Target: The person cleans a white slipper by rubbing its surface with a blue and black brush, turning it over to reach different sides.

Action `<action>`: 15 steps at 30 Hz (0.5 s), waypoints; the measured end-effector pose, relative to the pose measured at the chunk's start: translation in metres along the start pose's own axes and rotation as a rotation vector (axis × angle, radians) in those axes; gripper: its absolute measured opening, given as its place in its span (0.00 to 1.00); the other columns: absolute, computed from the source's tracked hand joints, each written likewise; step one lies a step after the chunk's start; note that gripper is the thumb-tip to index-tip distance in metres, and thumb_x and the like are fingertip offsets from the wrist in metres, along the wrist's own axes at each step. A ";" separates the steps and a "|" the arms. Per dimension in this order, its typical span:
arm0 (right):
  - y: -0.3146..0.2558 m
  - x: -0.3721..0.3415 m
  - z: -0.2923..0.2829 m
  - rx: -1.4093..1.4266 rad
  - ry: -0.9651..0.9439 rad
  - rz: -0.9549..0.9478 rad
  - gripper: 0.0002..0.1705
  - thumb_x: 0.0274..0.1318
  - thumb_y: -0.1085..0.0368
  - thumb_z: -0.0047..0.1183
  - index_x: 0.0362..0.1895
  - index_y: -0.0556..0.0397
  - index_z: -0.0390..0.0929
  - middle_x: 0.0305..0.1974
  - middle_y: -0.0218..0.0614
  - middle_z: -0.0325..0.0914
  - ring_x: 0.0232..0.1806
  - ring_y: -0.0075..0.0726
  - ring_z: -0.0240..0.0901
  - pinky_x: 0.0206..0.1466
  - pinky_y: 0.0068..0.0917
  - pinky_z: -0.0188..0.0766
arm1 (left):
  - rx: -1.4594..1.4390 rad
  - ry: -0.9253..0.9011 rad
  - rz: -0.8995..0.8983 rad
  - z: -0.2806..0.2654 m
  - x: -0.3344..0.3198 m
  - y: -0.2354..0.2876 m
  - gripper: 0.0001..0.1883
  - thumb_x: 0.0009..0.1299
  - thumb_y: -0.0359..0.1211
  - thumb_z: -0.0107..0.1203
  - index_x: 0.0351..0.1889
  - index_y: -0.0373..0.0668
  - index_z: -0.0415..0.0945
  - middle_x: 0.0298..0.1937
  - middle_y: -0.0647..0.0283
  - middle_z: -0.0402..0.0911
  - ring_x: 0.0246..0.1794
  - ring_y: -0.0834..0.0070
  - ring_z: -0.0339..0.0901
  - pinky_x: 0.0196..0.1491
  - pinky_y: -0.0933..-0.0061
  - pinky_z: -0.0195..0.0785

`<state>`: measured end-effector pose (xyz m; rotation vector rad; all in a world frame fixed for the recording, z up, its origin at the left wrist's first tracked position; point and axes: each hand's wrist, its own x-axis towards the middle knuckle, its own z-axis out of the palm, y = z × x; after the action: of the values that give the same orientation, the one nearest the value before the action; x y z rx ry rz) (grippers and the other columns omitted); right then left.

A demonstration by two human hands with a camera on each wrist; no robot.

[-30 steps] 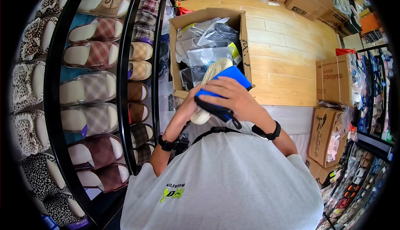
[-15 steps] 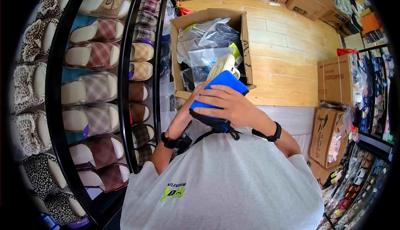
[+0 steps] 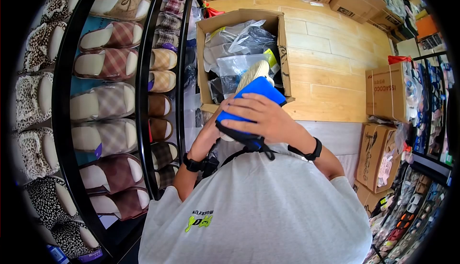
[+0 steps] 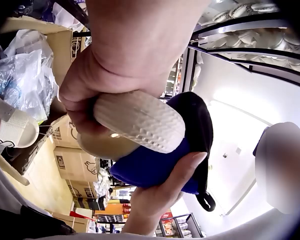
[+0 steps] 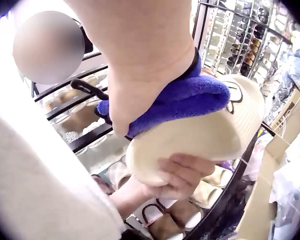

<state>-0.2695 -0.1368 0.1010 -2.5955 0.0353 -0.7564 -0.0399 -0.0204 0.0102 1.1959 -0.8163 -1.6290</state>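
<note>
A cream slipper is held over an open carton, its toe end pointing toward the carton. My left hand grips it from the side. The left wrist view shows its textured sole, and the right wrist view shows my left fingers curled against its pale insole. With my right hand I hold a blue cloth with black edging and a loop, thumb bent over its edge. The cloth lies against the slipper and hides much of it in the head view.
The open carton ahead holds slippers in clear plastic bags. At left, a black-framed rack carries rows of plaid slippers. More cartons stand at right and along the back of the wooden floor.
The slipper has tilted so that its lower end is now mostly covered. My right hand and the cloth have shifted slightly left and down across it.
</note>
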 end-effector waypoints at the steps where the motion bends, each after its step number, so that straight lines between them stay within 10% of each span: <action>1: 0.006 -0.001 -0.002 0.053 0.045 0.032 0.38 0.60 0.64 0.60 0.77 0.37 0.80 0.77 0.37 0.77 0.78 0.51 0.74 0.82 0.53 0.66 | 0.005 -0.007 -0.004 -0.006 -0.001 -0.005 0.32 0.90 0.38 0.41 0.90 0.39 0.59 0.85 0.54 0.66 0.88 0.64 0.62 0.87 0.66 0.50; 6: 0.025 0.000 -0.009 -0.138 0.202 0.235 0.40 0.58 0.63 0.65 0.77 0.38 0.79 0.74 0.39 0.78 0.78 0.53 0.72 0.83 0.57 0.63 | 0.013 -0.054 -0.038 -0.022 -0.001 -0.022 0.32 0.90 0.38 0.41 0.90 0.39 0.58 0.85 0.54 0.66 0.88 0.63 0.62 0.88 0.66 0.49; 15: -0.002 -0.004 -0.001 -0.129 0.070 0.039 0.42 0.53 0.64 0.66 0.77 0.41 0.79 0.77 0.41 0.76 0.79 0.50 0.72 0.84 0.54 0.64 | 0.078 -0.045 0.167 0.026 -0.039 0.037 0.31 0.96 0.42 0.36 0.91 0.36 0.54 0.88 0.60 0.61 0.88 0.74 0.57 0.87 0.69 0.50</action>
<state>-0.2740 -0.1353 0.1004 -2.6796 0.1602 -0.8559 -0.0505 0.0027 0.0644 1.1173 -0.9898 -1.5041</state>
